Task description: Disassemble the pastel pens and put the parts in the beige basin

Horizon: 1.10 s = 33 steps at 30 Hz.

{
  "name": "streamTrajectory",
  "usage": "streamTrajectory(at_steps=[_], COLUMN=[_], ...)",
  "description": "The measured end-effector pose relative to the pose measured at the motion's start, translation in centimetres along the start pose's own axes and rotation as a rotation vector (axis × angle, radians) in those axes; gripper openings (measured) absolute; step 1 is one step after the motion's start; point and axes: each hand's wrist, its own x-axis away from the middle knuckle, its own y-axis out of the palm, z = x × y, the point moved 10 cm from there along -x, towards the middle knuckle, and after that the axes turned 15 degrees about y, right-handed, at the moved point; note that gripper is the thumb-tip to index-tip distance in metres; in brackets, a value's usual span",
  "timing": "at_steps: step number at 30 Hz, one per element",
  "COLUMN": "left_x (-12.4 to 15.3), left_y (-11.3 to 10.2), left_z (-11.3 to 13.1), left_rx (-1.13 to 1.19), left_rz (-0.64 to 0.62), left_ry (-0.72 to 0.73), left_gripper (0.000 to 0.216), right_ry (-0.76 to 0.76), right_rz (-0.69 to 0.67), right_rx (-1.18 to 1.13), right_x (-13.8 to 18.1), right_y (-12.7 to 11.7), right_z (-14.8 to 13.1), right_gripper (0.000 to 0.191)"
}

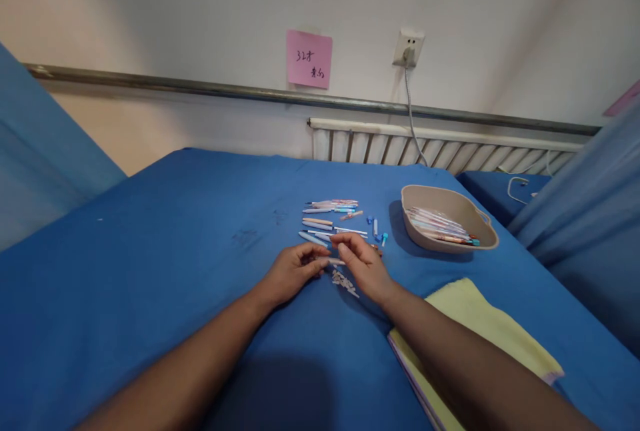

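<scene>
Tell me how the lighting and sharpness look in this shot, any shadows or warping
Head view: soft, even light; a dim shadow on the blue table below the forearms and another beside the tray. Wide-lens warping bends the wall rail. The small pen parts by the left hand and right hand are too fine to read sharply.

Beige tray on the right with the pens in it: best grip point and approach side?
Take the beige tray by its small loop handle at the right end, coming from the right. The rim flares outward and the walls are smooth and rounded, so pinching the wall would likely slip. Pens lie lengthwise inside, so keep it level. Both the left hand and right hand are busy with pen parts.
</scene>
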Motion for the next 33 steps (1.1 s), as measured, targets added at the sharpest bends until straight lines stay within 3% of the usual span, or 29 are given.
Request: streamTrajectory(at_steps=[3, 9, 12, 14, 17, 21, 25, 28, 33], left_x=[0.3, 0.4, 0.3, 0.2, 0.1, 0.0, 0.1, 0.1, 0.2], left_y=[0.8, 1.8, 1.4, 0.8, 0.0, -0.5, -0.6, -0.5, -0.7], left_z=[-0.2, 0.0, -0.3, -0.6, -1.0, -1.3, -1.4, -1.6, -1.7], left_rx=[0.077, 0.146, 0.200, 0.234, 0.290, 0.362, 0.373, 0.380, 0.375], left_rz=[-0.034, -0.153, -0.124, -0.075, -0.004, 0.056, 0.069, 0.063, 0.074], left_ry=[-0.055, -0.071, -0.101, -0.126, -0.161, -0.196, -0.222, -0.227, -0.213], left_gripper=[0.029, 0.025, 0.027, 0.028, 0.026, 0.024, 0.024, 0.025, 0.025], right_ry=[0.044, 0.154, 0.163, 0.168, 0.138, 0.137, 0.136, 0.023, -0.026], right_rz=[-0.009, -0.172, -0.102, 0.024, 0.232, 0.283, 0.239, 0.188, 0.090], right_rx=[-0.166, -0.499, -0.488, -0.439, -0.263, 0.111, 0.551, 0.861, 1.123], right_x=[0.4, 0.2, -0.4, -1.0, -1.9, -2.9, -2.8, -2.3, -2.0], right_y=[-0.2, -0.3, -2.3, -4.9, -8.9, -10.7, -9.6, -7.6, -5.2], right_z=[-0.3, -1.1, -1.3, -0.7, 0.1, 1.2, 1.6, 0.6, 0.9], right_gripper=[0.040, 0.065, 0.066, 0.055, 0.032, 0.021, 0.011, 0.013, 0.020])
